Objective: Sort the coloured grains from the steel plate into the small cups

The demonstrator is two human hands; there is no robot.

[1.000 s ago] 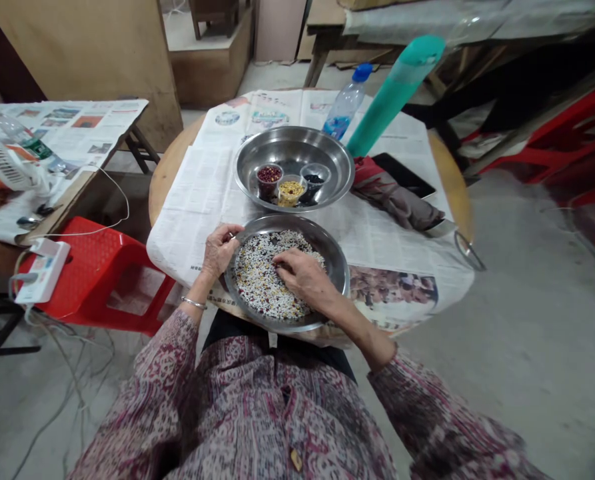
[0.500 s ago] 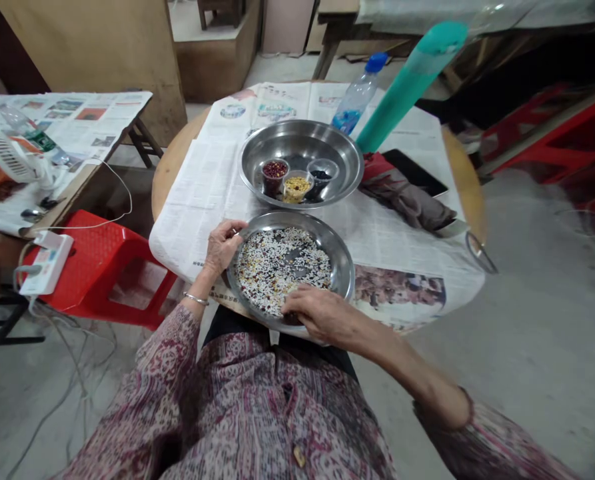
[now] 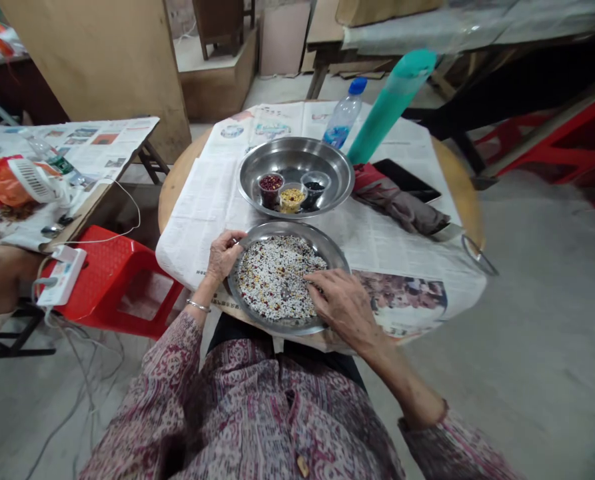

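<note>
A round metal tray [image 3: 334,252] stands at the near edge of the table, covered with mixed white, yellow, dark red and black grains and beans [image 3: 282,277]. My left hand [image 3: 223,253] grips its left rim, thumb and fingers closed on the edge. Over the right side of the tray is my right hand [image 3: 344,303], fingers apart and tips at the grains, with nothing visible held in it. Behind the tray sits a deeper metal basin [image 3: 297,148] with three clear cups: red beans [image 3: 270,189], yellow beans [image 3: 292,198] and black beans [image 3: 315,185].
Newspaper [image 3: 192,200] covers the round table. A blue-capped bottle [image 3: 344,113], a tall green cylinder [image 3: 392,107], a folded umbrella [image 3: 407,207] and a dark tablet [image 3: 407,180] lie behind and right. At left are a red stool [image 3: 112,287] with a power strip [image 3: 62,277] and another person's leg [image 3: 7,280].
My right hand has moved from the tray's near edge up and right, and its fingers have spread. The grains now lie more evenly. My left hand stays on the rim; the whole view has shifted slightly.
</note>
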